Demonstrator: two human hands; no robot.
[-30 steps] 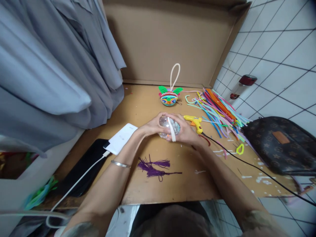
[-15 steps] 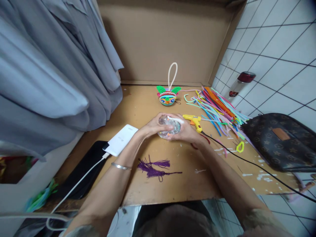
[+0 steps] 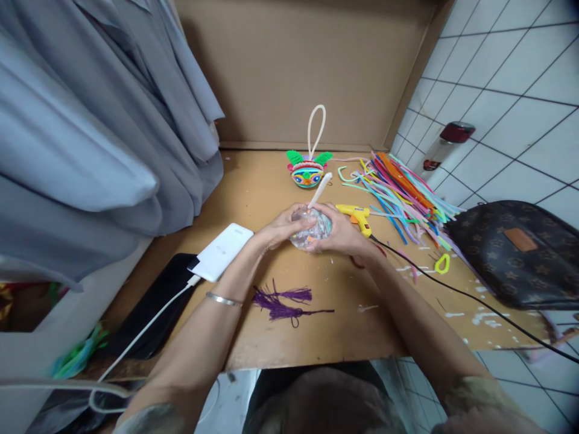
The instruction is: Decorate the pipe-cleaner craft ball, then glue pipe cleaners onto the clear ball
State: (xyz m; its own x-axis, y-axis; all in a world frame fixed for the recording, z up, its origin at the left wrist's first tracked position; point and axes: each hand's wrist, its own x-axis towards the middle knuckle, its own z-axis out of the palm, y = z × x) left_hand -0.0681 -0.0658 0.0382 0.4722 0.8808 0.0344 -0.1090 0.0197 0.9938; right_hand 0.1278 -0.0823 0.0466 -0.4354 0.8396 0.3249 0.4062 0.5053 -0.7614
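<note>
A clear, roundish see-through ball (image 3: 320, 228) with small coloured bits on it sits between my two hands, over the middle of the table. From its far side a white fuzzy strip (image 3: 322, 188) sticks up, leaning right. My left hand (image 3: 287, 225) is closed round its left side, thumb across the front. On the right side my right hand (image 3: 340, 230) grips it, fingers partly hidden behind. Close by on the right lies a yellow glue gun (image 3: 357, 216). Behind stands a colourful animal-head ornament (image 3: 307, 173) with green ears and a cream loop.
Purple tassels (image 3: 281, 303) lie in front. At left are a white power bank (image 3: 226, 250) with a cable and a black flat object (image 3: 156, 310). A heap of pipe cleaners (image 3: 404, 196), a brown bag (image 3: 520, 253) and the glue gun's black cord (image 3: 434, 277) lie right.
The white strip, lying over the ball near my right hand before, now points up and away from me. Both hands still hold the ball in nearly the same place.
</note>
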